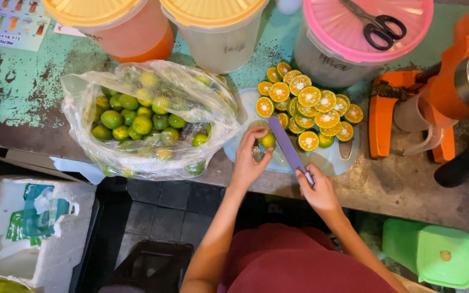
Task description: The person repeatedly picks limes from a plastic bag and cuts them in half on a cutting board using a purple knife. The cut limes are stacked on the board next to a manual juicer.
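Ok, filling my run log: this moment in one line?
left hand holds green citrus on board | right hand holds purple knife | halves piled

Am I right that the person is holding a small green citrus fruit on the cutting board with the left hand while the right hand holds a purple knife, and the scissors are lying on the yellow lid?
Not quite: the head view shows the scissors lying on the pink lid, not a yellow one. The rest holds: the left hand steadies the green citrus fruit on the cutting board, and the right hand holds the purple knife.
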